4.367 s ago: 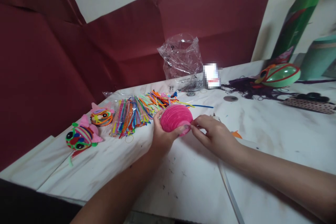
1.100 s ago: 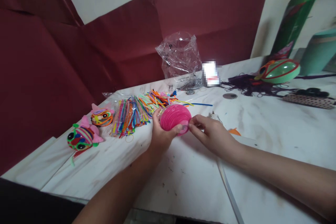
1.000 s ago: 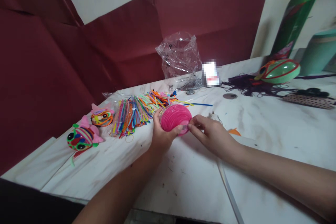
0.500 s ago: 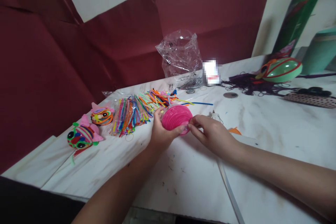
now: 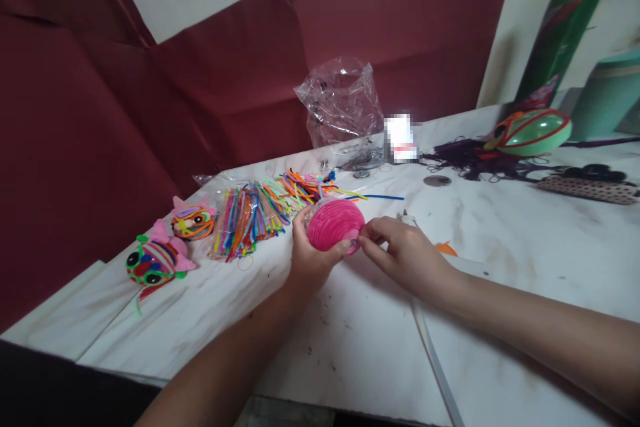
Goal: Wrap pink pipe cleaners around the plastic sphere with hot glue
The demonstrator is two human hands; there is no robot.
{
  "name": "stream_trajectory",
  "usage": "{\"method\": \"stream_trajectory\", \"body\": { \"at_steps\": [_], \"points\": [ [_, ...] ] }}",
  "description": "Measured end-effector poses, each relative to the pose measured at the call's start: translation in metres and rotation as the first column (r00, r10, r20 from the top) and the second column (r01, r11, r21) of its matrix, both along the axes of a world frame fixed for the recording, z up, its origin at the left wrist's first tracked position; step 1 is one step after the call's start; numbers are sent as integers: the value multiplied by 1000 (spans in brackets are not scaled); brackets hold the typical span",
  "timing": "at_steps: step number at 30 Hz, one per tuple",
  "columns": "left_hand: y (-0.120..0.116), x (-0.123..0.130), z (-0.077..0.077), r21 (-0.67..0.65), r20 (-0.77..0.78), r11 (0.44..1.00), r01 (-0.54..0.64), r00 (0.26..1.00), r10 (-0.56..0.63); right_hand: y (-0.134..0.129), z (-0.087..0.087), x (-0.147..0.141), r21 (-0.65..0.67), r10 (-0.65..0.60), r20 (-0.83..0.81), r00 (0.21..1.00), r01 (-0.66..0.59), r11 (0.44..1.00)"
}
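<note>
A ball wound round with rows of pink pipe cleaner is held above the table. My left hand wraps it from the left and below, its thumb pressed on the lower front. At the ball's right edge my right hand pinches thumb and forefinger together on the pink pipe cleaner winding; the bit between the fingertips is mostly hidden. Just behind and left of the ball lies a bundle of coloured pipe cleaners, partly in clear plastic.
Two decorated animal-like balls sit at the left. A clear plastic bag stands at the back. Glue gun-like tool and an orange piece lie behind my right hand. Farther right are a green balloon-like ball, purple strands and a dotted case.
Both hands and the pink ball keep nearly the same pose. The whole view has shifted very slightly.
</note>
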State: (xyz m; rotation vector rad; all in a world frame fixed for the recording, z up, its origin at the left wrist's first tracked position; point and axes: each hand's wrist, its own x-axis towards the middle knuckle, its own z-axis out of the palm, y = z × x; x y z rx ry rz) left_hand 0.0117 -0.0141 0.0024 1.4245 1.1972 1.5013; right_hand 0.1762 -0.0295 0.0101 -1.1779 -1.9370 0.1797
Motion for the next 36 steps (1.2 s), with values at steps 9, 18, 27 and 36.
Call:
{"method": "stream_trajectory", "body": {
  "at_steps": [9,18,27,36],
  "points": [
    [1,0,-3,-9,-11,1000,-7,1000,6,0,1,-2,-120,1,-50,999,-7,993],
    [2,0,-2,-34,0,999,-17,1000,17,-1,-1,-3,-30,-11,41,999,12,999],
    [5,-3,3,-59,37,994,-90,995,92,0,-7,-3,18,65,-168,984,-63,998],
    [2,-1,5,-34,29,996,-78,996,80,1,-11,-1,268,128,27,991,-131,954]
  ]
}}
